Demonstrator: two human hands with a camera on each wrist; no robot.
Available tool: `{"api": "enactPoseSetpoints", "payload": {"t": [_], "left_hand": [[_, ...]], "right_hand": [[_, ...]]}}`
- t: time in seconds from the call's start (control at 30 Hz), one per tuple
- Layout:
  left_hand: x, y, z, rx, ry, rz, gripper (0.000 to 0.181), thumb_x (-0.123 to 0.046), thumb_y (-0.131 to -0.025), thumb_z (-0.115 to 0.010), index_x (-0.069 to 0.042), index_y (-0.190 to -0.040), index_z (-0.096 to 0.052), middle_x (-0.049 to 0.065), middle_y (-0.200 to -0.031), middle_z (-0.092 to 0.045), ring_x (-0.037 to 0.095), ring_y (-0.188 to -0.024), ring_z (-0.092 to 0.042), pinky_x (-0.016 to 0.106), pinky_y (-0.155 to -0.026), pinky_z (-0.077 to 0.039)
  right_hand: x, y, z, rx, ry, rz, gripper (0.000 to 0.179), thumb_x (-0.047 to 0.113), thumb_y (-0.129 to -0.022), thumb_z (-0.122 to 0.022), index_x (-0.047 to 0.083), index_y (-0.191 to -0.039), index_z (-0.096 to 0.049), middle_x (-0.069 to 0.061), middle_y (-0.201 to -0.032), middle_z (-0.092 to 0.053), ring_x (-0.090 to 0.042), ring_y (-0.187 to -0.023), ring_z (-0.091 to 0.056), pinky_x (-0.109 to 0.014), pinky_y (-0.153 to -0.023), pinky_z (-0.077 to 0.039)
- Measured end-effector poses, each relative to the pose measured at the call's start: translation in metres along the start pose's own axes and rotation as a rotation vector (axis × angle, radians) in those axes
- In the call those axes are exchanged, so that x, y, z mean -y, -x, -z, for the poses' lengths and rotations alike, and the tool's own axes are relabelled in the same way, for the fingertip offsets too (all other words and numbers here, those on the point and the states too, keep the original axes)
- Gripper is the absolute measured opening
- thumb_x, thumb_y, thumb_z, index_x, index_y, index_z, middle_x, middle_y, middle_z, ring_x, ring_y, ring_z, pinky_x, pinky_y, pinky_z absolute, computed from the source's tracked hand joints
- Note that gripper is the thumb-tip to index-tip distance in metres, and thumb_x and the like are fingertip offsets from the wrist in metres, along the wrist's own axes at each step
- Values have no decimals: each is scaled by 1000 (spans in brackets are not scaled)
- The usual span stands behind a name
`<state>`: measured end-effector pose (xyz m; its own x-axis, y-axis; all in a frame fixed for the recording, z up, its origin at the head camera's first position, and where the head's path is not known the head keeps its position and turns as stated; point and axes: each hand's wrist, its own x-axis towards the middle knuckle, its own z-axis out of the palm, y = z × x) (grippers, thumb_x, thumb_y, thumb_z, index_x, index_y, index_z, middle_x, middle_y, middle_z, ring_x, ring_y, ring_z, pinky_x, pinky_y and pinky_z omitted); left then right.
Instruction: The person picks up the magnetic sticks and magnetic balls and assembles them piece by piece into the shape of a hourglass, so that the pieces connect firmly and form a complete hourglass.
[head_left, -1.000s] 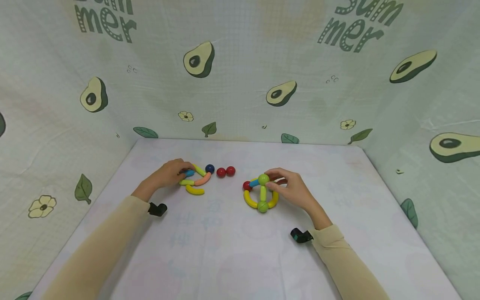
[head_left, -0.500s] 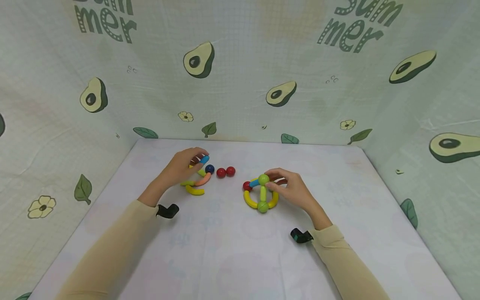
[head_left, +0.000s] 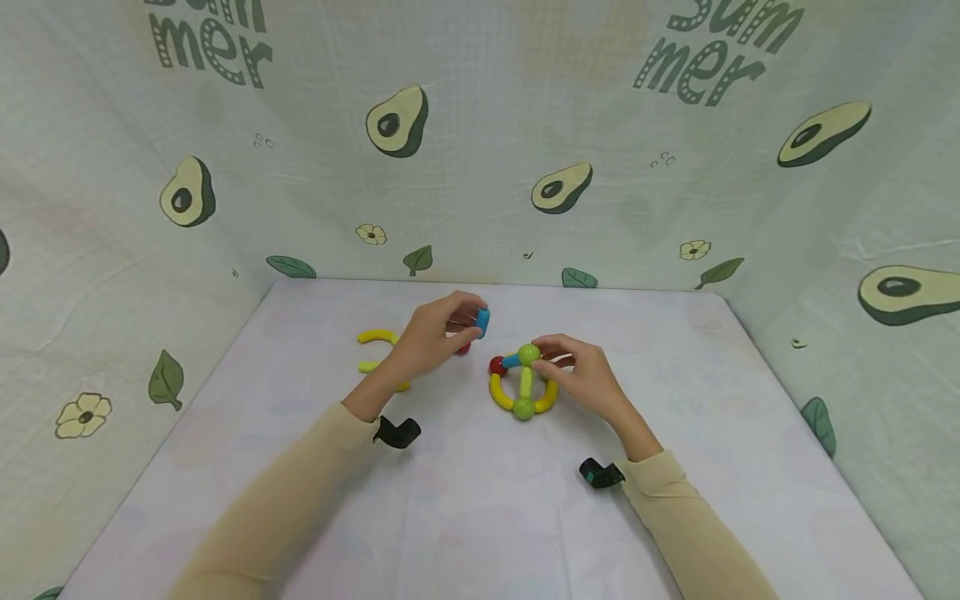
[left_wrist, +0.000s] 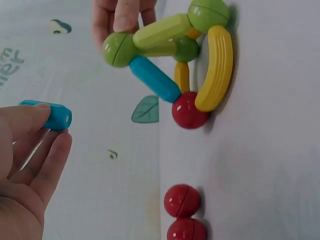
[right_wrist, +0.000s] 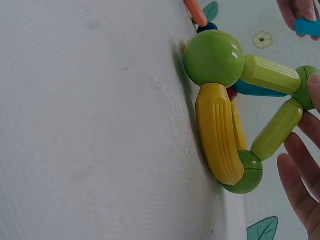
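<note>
My left hand pinches a short blue magnetic stick between thumb and fingers, above the table. A pale dot shows on the stick's end in the left wrist view. To its right, my right hand holds the top green ball of a ball-and-stick frame. Curved yellow sticks form the frame's base, joining green balls and a red ball. Light green sticks and another blue stick slope up to the held ball.
Two loose red balls lie left of the frame. Farther left are a curved yellow stick and a light green stick, with other pieces partly behind my left forearm. A patterned cloth stands behind the table.
My left hand has lifted the blue stick from the loose pieces and carried it right, towards the frame. The right hand keeps its hold, and the frame has shifted slightly.
</note>
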<state>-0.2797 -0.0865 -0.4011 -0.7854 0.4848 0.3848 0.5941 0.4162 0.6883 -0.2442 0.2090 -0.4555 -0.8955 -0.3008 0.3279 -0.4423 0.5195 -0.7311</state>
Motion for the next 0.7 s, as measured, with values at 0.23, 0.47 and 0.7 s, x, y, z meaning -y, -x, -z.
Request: {"api": "enactPoseSetpoints", "payload": {"t": [0.23,0.47,0.7], "left_hand": [[-14,-12,-31,13,93,-61,37,-9,-99,-76,-10,-133,-63,7,-123,-72,18,-109,-75,26,-96,-59],[-17,-20,-50,6,105,-71,37,-8,-98,-76,-10,-133,-63,7,-124,-72,19,-109,-75,24,-95,-59],[-15,-23,-61,13,96,-80,36,-8,-98,-76,-11,-131,-63,5,-124,-71,17,-110,-75,23,-96,-58]], "right_hand": [[1,0,0,1,-19,-1,35,19,-97,-80,11,-129,-72,-5,-118,-77,-23,-105,-73,-47,-90,-63],[1,0,0,5,-18,-8,36,21,-97,-80,10,-131,-72,-6,-119,-77,-24,-106,-73,-49,-91,-63],[2,0,2,-4,-21,-4,36,19,-97,-80,8,-130,-72,-8,-120,-77,-26,-105,-74,-49,-90,-63]]}}
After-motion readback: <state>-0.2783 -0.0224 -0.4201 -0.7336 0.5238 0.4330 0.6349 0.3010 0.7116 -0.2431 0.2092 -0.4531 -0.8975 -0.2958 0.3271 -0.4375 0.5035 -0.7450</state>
